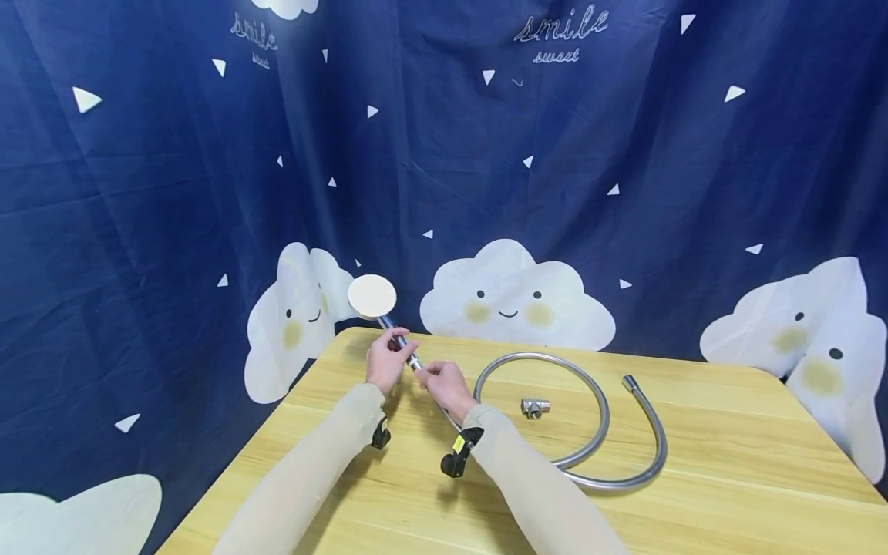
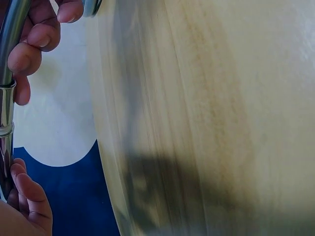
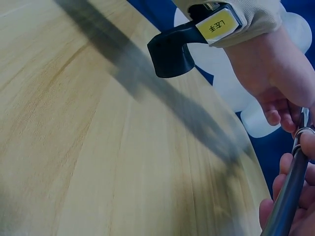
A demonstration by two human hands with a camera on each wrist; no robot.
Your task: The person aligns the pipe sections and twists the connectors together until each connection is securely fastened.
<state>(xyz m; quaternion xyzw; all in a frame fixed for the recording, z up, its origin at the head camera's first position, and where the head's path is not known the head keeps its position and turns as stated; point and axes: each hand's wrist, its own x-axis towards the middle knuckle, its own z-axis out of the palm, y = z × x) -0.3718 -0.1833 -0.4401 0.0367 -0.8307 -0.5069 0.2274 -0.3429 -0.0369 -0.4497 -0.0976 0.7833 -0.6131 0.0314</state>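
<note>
Shower head [image 1: 372, 296]: just left of the centre in the head view, its handle [image 1: 385, 321] sloping down to the right.
Left hand [image 1: 386, 365]: fingers are curled round the handle.
Right hand [image 1: 447, 385]: fingers pinch the hose end [image 3: 289, 194], in line with the handle.
Hose [image 1: 603, 412]: curves at lower right, around the metal fitting [image 1: 534, 408].
Joint [image 2: 6, 130]: probably best to keep both parts straight, hold the handle firmly and turn the hose end gently.
</note>
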